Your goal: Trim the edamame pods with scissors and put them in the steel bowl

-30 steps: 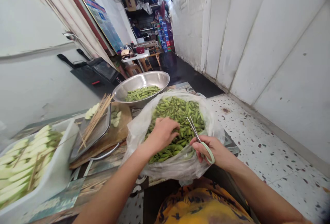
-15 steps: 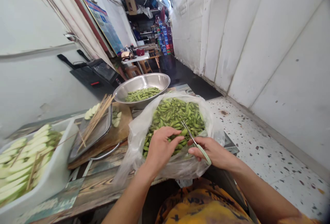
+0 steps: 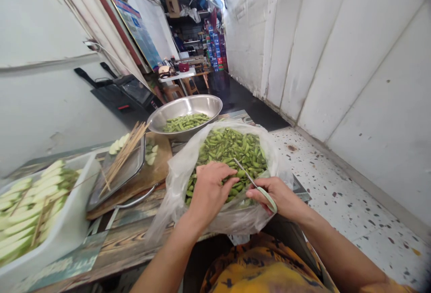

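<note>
A clear plastic bag (image 3: pixel 175 171) full of green edamame pods (image 3: pixel 232 149) sits on the table edge in front of me. My left hand (image 3: pixel 210 189) rests in the near part of the bag, fingers pinched on a pod. My right hand (image 3: pixel 281 198) is closed on pale green-handled scissors (image 3: pixel 256 185), whose blades point up and left toward the pod at my left fingertips. Beyond the bag stands a steel bowl (image 3: pixel 202 102) with a layer of pods inside.
Left of the bag lie a wooden board (image 3: pixel 148 178) and a metal tray (image 3: pixel 128 174) with bamboo skewers (image 3: pixel 123 156) and vegetable slices. A white tub (image 3: pixel 67 230) of skewered green slices fills the near left. White walls flank a corridor; speckled floor (image 3: pixel 336 185) lies right.
My left hand pulled back from deeper in the pods toward the bag's near edge, pinching a pod. The scissors in my right hand shifted left to meet it.
</note>
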Tool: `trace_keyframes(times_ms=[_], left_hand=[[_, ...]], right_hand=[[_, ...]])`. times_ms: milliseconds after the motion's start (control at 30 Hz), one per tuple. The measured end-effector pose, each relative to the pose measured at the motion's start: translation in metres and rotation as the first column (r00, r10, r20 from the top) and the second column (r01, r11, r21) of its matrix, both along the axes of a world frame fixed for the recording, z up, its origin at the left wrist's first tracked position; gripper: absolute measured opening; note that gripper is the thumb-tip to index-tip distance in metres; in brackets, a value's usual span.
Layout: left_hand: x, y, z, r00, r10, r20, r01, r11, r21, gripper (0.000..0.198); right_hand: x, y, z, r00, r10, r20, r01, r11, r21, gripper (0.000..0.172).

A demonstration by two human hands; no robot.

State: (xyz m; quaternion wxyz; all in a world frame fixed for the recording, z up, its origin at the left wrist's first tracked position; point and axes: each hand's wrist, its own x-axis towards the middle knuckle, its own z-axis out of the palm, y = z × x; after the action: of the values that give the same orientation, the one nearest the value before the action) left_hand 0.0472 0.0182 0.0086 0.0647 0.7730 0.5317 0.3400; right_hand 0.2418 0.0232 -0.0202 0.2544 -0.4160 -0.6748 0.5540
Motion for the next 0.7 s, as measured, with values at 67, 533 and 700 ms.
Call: trace_keyframes(times_ms=[67, 533, 700], left_hand=[[0.001, 0.002, -0.001, 0.997, 0.068, 0.043, -0.069, 0.997, 0.017, 0.010], [0.008, 0.000, -0.008, 0.153, 0.402, 0.903, 0.396, 0.812, -0.429, 0.029], [0.014, -0.003, -0.007, 0.116, 0.443, 0.889, 0.382, 0.806, -0.451, 0.030]], right_hand=[[-0.001, 0.001, -0.001, 0.999, -0.022, -0.031, 0.021, 0.999, -0.027, 0.039], [-0.006, -0.005, 0.000, 0.987, 0.049, -0.150, -0.079, 0.977, -0.198, 0.051], [-0.008, -0.004, 0.005, 0.986, 0.048, -0.157, -0.077, 0.980, -0.182, 0.053]])
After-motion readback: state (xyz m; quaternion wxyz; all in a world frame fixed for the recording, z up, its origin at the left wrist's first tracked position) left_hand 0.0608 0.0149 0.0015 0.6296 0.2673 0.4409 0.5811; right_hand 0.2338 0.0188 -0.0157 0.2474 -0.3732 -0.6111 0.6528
